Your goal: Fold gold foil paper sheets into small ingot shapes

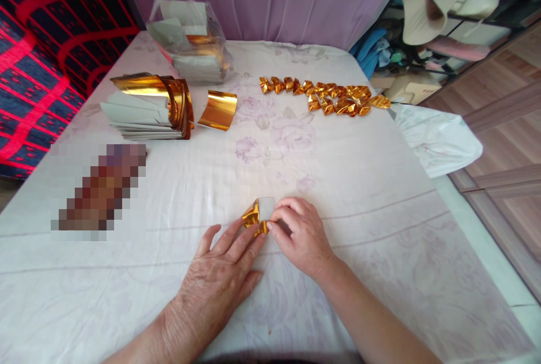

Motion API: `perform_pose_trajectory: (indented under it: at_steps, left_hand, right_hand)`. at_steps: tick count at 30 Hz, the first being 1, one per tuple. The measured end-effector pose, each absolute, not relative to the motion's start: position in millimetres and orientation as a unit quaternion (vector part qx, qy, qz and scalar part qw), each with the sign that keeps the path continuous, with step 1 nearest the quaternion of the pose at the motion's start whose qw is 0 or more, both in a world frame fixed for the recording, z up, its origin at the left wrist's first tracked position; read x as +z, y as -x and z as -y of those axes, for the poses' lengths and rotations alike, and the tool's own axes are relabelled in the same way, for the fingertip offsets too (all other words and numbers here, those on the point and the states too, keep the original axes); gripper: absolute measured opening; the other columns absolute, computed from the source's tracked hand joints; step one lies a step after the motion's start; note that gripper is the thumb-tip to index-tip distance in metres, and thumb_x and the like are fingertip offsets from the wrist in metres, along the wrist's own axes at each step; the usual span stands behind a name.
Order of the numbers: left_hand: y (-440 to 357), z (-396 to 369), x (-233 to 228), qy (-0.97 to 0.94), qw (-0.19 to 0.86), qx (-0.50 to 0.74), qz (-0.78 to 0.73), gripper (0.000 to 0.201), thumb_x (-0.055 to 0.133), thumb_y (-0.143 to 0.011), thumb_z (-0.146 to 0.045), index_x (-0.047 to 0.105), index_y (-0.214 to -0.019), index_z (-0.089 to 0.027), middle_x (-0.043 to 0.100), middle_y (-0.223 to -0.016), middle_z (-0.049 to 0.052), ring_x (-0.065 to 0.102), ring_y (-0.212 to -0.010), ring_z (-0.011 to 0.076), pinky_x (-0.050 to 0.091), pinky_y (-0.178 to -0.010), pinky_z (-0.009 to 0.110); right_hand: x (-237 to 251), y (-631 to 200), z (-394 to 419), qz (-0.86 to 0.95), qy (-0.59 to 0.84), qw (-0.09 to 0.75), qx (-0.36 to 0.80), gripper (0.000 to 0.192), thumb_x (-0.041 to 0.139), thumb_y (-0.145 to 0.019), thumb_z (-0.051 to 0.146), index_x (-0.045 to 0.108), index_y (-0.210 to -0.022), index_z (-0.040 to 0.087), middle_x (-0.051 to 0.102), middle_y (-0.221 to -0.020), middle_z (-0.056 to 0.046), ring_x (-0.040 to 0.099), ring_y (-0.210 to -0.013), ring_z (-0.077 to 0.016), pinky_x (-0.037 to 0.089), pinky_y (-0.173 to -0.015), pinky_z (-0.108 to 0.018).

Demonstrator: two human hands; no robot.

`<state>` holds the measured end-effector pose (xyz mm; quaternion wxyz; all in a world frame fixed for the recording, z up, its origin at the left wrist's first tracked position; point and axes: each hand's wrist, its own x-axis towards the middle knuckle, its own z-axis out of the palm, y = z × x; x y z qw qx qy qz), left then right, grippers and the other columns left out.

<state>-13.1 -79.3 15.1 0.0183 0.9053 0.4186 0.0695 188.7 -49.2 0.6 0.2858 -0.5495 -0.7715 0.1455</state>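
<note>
Left hand point(220, 276): flat on the cloth, fingers spread, fingertips pressing the near edge of the gold paper point(255, 217).
Right hand point(300, 234): fingers curled shut, pinching the paper's right side between thumb and forefinger.
Gold paper: small, partly folded, white back showing at its top, lying on the desk point(380, 229) between both hands, close to the near edge.
Cloth: pale, floral, covering the whole desk.
Stack point(147, 107): gold and white sheets piled far left.
Loose sheet point(218, 109): curled, gold, just right of the stack.
Bag point(190, 40): clear plastic with more sheets, behind the stack.
Folded pieces point(333, 96): a cluster of gold ones, far right.
Blurred patch point(101, 189): left of the hands, cannot tell what it is.
</note>
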Motion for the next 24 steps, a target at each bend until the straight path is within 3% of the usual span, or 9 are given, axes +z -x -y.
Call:
perform_pose_trajectory:
  at_steps: [15, 21, 24]
  left_hand:
    - [14.9, 77.8, 13.8, -0.906, 0.019, 0.080, -0.415, 0.044, 0.048, -0.096, -0.052, 0.056, -0.134, -0.031, 0.057, -0.141, -0.001, 0.050, -0.127, 0.0240, 0.032, -0.107, 0.047]
    - [13.1, 77.3, 14.1, -0.905, 0.021, 0.076, -0.417, 0.045, 0.048, -0.095, -0.051, 0.054, -0.135, -0.032, 0.057, -0.141, -0.002, 0.050, -0.127, 0.0246, 0.033, -0.107, 0.048]
    - [12.8, 77.1, 14.7, -0.906, 0.021, 0.074, -0.417, 0.045, 0.049, -0.095, -0.050, 0.053, -0.136, -0.033, 0.056, -0.141, -0.002, 0.050, -0.128, 0.0249, 0.033, -0.107, 0.049]
  right_hand:
    - [-2.9, -185.1, 47.3, 0.758, 0.570, 0.289, 0.132, 0.011, 0.061, -0.080, 0.013, 0.059, -0.074, 0.022, 0.064, -0.090, -0.003, 0.060, -0.089, -0.0197, 0.042, -0.079, -0.035]
    - [-2.3, -185.1, 48.6, 0.761, 0.566, 0.286, 0.135, 0.006, 0.064, -0.081, 0.017, 0.062, -0.082, 0.022, 0.064, -0.091, -0.003, 0.060, -0.090, -0.0202, 0.042, -0.082, -0.036]
    - [-2.7, -185.0, 48.9, 0.764, 0.566, 0.280, 0.129, 0.012, 0.070, -0.077, 0.020, 0.062, -0.086, 0.022, 0.064, -0.092, -0.003, 0.059, -0.091, -0.0219, 0.042, -0.081, -0.037]
